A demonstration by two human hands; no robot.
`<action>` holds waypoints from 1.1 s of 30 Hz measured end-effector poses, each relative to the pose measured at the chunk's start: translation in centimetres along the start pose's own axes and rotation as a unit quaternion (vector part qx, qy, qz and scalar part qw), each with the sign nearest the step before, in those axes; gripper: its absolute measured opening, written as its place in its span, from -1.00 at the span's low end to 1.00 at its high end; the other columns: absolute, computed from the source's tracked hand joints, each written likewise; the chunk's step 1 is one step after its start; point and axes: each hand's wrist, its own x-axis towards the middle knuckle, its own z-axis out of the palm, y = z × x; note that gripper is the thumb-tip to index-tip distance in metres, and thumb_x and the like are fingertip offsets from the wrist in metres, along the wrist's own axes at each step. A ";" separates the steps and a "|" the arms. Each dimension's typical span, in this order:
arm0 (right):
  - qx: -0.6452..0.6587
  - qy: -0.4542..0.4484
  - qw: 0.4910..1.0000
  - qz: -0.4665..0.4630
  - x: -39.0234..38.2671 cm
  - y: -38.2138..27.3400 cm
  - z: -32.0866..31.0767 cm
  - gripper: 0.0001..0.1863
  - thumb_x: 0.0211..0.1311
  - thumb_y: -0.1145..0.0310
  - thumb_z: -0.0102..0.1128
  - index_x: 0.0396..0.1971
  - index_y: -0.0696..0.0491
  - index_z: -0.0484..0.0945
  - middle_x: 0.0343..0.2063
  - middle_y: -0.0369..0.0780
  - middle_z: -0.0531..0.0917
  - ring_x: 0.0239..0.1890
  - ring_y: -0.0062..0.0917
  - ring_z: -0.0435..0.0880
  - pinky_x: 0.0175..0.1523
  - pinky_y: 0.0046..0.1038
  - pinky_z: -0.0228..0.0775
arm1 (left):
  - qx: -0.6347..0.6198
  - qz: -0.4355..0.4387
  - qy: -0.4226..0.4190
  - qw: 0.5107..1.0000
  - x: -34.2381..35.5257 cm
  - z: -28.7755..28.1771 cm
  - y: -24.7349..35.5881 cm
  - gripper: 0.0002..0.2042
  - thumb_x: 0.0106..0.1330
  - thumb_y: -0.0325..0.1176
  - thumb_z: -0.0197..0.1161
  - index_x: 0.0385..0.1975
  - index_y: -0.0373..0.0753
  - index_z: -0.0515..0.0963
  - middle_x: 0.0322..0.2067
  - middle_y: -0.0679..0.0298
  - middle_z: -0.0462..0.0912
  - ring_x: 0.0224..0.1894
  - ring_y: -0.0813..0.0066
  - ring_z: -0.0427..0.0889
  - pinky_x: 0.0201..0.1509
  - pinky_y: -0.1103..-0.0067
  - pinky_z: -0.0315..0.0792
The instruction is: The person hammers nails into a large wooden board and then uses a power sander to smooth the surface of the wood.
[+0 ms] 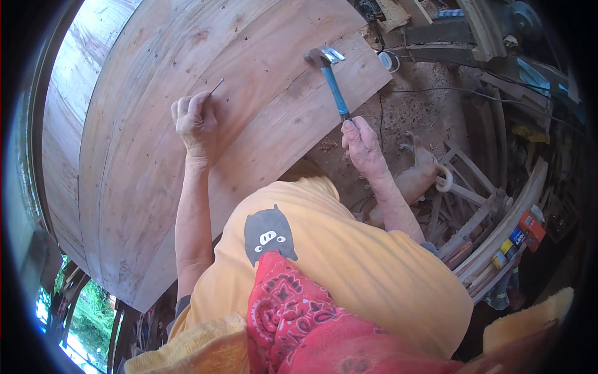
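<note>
At the panel [143,156], the curled left hand [196,121] pinches a nail [217,86]; the right hand [362,146] clasps a hammer [334,90].

Daylight enters from the left. The plank panel [143,124] is moderately lit; its upper-left corner carries pale, bluish glare. Beyond its lower-left corner, foliage [93,318] is overexposed. Past its right edge, the floor [436,76] is dim. Highlights mark the hammer head [321,58]. Fisheye distortion bows the panel's left edge. Black vignetting fills 4 corners; detail softens toward the rim.
</note>
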 end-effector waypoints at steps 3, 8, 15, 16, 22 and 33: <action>0.035 0.059 0.997 0.044 0.0 -0.3 -1.1 -0.51 0.69 -0.08 -0.01 -0.28 0.07 0.46 -0.56 -0.30 0.53 -0.54 -0.61 0.51 -0.37 -0.46 0.45 | -0.061 0.072 -0.058 0.994 3.6 6.0 6.3 -0.79 0.13 -0.45 0.48 -0.24 -0.02 0.74 -0.30 0.31 0.58 -0.11 0.17 0.54 0.01 0.29 0.43; 0.025 0.107 0.994 0.026 -0.2 -1.0 -3.0 -0.54 0.70 -0.07 -0.05 -0.19 0.07 0.49 -0.53 -0.31 0.55 -0.55 -0.63 0.55 -0.40 -0.49 0.47 | -0.094 0.126 -0.073 0.985 7.7 12.5 11.6 -0.87 0.16 -0.38 0.46 -0.31 -0.02 0.72 -0.29 0.32 0.58 -0.08 0.16 0.56 0.03 0.28 0.43; 0.022 0.108 0.994 0.014 -0.8 -1.8 -3.0 -0.56 0.70 -0.04 -0.03 -0.21 0.06 0.48 -0.56 -0.32 0.54 -0.57 -0.63 0.54 -0.42 -0.47 0.44 | -0.077 0.161 -0.101 0.979 7.9 12.3 11.4 -0.82 0.22 -0.46 0.41 -0.21 -0.04 0.75 -0.28 0.27 0.61 -0.11 0.13 0.63 0.02 0.27 0.50; 0.017 0.108 0.994 0.006 -0.7 -1.9 -2.8 -0.56 0.70 -0.04 -0.03 -0.21 0.06 0.48 -0.56 -0.32 0.54 -0.57 -0.62 0.54 -0.42 -0.45 0.44 | -0.073 0.165 -0.103 0.978 7.9 12.3 11.4 -0.83 0.23 -0.46 0.40 -0.21 -0.05 0.74 -0.28 0.26 0.61 -0.12 0.12 0.63 0.02 0.26 0.51; -0.001 0.102 0.994 -0.035 0.2 -1.1 -1.5 -0.55 0.70 -0.04 -0.03 -0.20 0.07 0.48 -0.55 -0.31 0.55 -0.56 -0.61 0.54 -0.40 -0.44 0.44 | -0.046 0.156 -0.126 0.979 8.3 12.3 12.1 -0.96 0.29 -0.40 0.36 -0.31 -0.13 0.66 -0.29 0.19 0.59 -0.11 0.05 0.63 -0.01 0.21 0.53; 0.046 0.094 0.988 -0.115 -0.4 -7.1 -2.8 -0.49 0.70 -0.07 -0.05 -0.26 0.11 0.47 -0.61 -0.25 0.53 -0.52 -0.56 0.58 -0.37 -0.38 0.42 | -0.027 0.151 -0.150 0.977 8.8 11.8 12.4 -0.93 0.26 -0.35 0.32 -0.31 -0.14 0.67 -0.20 0.19 0.64 -0.05 0.08 0.67 0.03 0.20 0.55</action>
